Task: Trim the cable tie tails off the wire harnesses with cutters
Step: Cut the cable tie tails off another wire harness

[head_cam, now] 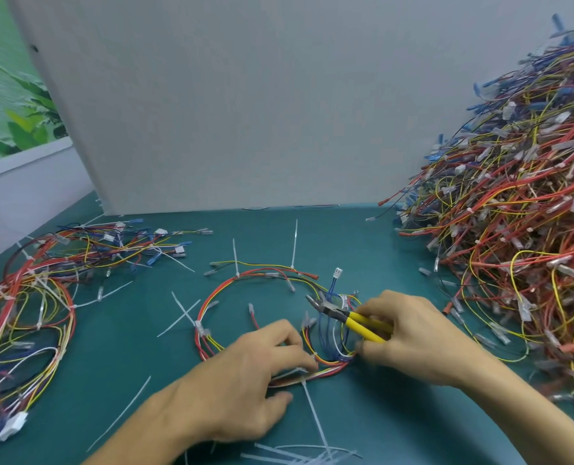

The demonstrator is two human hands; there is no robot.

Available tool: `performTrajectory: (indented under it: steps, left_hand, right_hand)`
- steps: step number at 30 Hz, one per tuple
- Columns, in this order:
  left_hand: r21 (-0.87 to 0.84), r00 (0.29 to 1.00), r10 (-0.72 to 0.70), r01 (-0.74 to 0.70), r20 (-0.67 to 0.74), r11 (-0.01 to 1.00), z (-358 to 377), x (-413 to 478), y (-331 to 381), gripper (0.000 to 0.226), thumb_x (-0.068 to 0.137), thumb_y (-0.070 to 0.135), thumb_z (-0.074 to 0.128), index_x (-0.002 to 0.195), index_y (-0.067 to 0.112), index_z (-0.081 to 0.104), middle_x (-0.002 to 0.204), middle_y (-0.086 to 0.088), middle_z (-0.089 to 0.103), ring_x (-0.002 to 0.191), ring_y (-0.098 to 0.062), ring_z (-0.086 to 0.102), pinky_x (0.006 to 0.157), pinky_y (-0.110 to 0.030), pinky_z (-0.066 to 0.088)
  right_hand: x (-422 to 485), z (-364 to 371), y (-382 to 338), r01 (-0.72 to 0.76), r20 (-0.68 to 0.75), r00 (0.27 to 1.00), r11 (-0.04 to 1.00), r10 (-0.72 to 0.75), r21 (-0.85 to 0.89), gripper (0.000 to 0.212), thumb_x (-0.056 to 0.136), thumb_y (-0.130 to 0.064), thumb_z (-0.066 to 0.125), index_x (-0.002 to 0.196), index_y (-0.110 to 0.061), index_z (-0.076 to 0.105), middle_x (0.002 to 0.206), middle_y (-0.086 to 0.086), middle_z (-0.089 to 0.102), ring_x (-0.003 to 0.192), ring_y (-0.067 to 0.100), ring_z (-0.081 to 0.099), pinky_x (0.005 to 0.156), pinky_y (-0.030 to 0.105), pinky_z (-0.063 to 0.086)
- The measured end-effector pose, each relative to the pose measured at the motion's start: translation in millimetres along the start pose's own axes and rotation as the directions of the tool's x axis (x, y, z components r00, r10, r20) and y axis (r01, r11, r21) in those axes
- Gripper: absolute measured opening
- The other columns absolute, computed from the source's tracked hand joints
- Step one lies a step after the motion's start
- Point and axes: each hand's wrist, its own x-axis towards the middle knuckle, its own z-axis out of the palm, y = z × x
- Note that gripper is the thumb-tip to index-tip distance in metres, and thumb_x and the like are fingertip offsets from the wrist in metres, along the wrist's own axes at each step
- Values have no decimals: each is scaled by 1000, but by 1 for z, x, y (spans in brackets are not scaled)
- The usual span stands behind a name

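The right hand (409, 333) grips yellow-handled cutters (346, 315), fingers curled around the handles, the tip pointing left over a looped wire harness (262, 310). The left hand (255, 370) pinches the harness's near bundle between thumb and fingertips, beside a white cable tie tail (315, 417) trailing toward the viewer. The harness lies on a teal table (396, 256), more tails standing up from its far side. A smaller harness pile (44, 290) sits left; a large heap (520, 213) rises right.
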Motion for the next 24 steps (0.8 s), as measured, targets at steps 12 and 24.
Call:
performTrajectory:
  steps: [12, 24]
  left_hand:
    - [60, 998, 61, -61, 0, 996, 6, 1, -3, 18, 92, 39, 56, 98, 26, 68, 99, 12, 45, 73, 2, 43, 71, -8, 34]
    - [-47, 997, 78, -79, -27, 996, 5, 1, -9, 4, 91, 21, 59, 93, 22, 63, 99, 12, 50, 83, 6, 47, 77, -9, 36]
  right_hand:
    - [-1, -3, 2, 62, -6, 998, 998, -62, -5, 22, 70, -42, 66, 87, -29, 63, 84, -8, 56, 77, 4, 51, 67, 26, 44]
    - [-6, -13, -8, 159, -2, 987, 987, -159, 30, 17, 71, -33, 70, 88, -34, 64, 84, -7, 56, 77, 8, 53, 68, 25, 44]
